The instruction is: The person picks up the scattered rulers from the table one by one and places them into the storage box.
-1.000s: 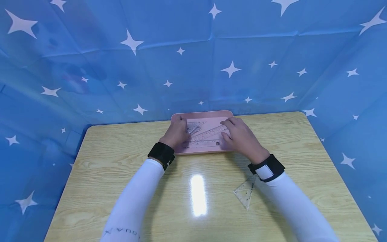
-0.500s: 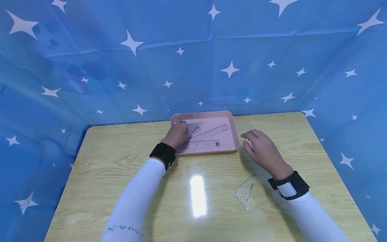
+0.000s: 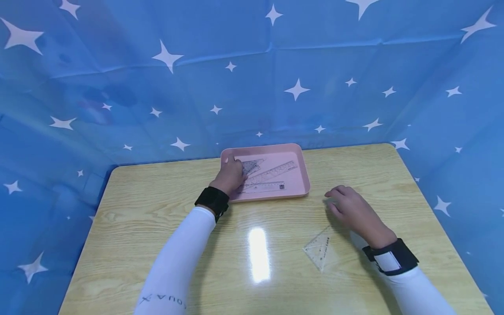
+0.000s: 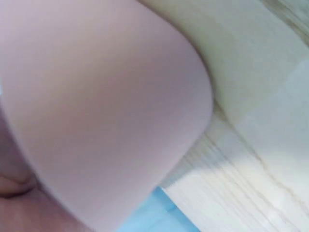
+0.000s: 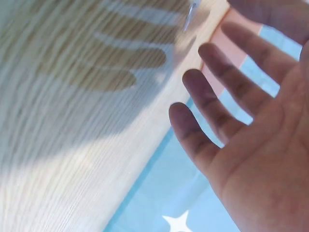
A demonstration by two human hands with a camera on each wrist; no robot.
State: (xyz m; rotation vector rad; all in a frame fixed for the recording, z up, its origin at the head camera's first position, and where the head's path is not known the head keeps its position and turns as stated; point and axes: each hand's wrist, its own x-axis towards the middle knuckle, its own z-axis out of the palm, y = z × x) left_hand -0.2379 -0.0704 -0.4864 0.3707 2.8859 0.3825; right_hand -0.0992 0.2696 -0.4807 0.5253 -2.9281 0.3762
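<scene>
A pink tray (image 3: pixel 301 175) lies at the far edge of the table. My left hand (image 3: pixel 229 175) is over its left end, the thumb pointing inward; the other fingers are mostly hidden, so its grip is unclear. In the left wrist view the tray (image 4: pixel 111 106) fills much of the frame, beside part of the hand (image 4: pixel 19 203). A slanted clear ruler (image 3: pixel 277 170), another clear ruler (image 3: pixel 265 187) and a clear triangular piece (image 3: pixel 252 166) lie inside. My right hand (image 3: pixel 350 210) hovers above the table with nothing in it, near a clear set square (image 3: pixel 318 249).
The wooden table (image 3: pixel 149 210) meets a blue curtain with white stars (image 3: pixel 236 96) along its far edge. A bright glare patch (image 3: pixel 258 255) shows on the tabletop left of the set square.
My right hand has left the tray's right end and moved right and nearer, leaving the slanted ruler in the tray. The left hand stays at the left end; its index finger now points up.
</scene>
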